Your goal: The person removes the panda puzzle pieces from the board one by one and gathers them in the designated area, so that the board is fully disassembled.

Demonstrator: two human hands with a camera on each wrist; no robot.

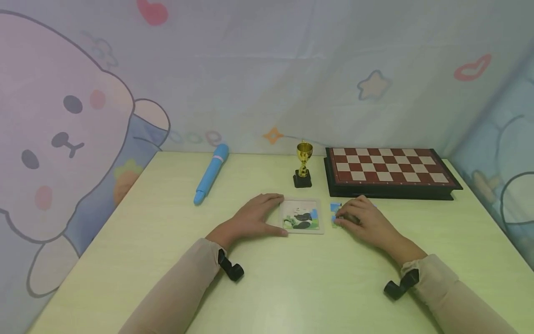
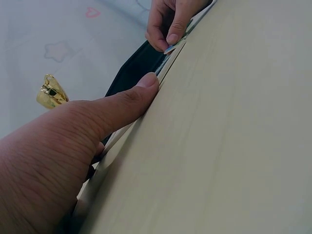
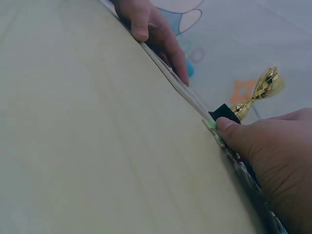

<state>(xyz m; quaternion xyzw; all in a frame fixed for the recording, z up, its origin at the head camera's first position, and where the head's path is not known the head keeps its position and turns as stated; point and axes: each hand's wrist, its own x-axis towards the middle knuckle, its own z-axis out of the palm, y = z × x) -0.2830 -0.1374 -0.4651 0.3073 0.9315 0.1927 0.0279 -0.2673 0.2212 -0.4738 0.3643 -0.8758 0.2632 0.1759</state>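
A light-framed jigsaw puzzle with a panda picture lies flat on the table. My left hand grips its left side, the thumb at the near edge and the fingers at the far corner. To the right of the frame, my right hand pinches a small blue-and-green puzzle piece between thumb and fingers. Another blue puzzle piece lies just beyond those fingertips. In the right wrist view, a greenish piece shows by the right thumb. The right palm hides whatever lies under it.
A small gold trophy on a black base stands behind the puzzle. At the back right lies a red-and-white chessboard box. A blue microphone-shaped stick rests at the back left. A printed cloth hangs behind the table.
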